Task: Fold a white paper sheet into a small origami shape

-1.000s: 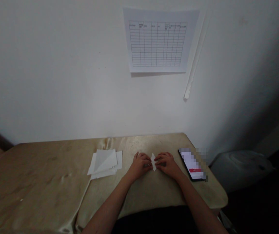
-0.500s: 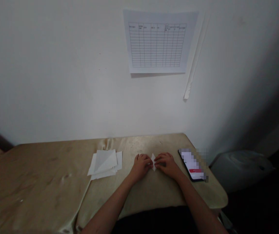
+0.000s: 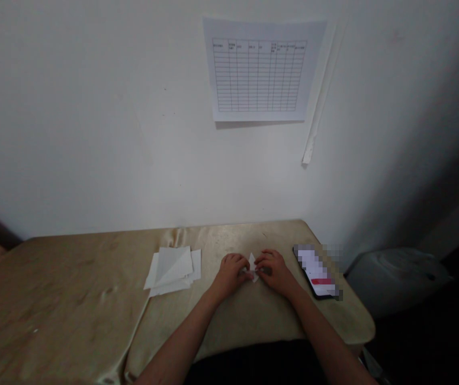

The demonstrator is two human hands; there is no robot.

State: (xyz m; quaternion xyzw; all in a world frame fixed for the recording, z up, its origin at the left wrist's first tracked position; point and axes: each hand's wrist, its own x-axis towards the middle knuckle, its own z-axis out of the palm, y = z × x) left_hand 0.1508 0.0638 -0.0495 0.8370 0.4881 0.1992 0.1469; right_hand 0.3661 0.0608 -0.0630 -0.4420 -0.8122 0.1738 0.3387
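White paper lies flat between your left hand and right hand, both touching it. Whether either pinches it, I cannot tell

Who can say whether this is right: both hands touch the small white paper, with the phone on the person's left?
Left is wrong: the head view shows the phone on the person's right. The left hand and right hand do touch the small white paper.

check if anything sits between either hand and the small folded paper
Nothing visible does: the left hand and right hand are both at the paper. The phone lies off to the right, the stack to the left.
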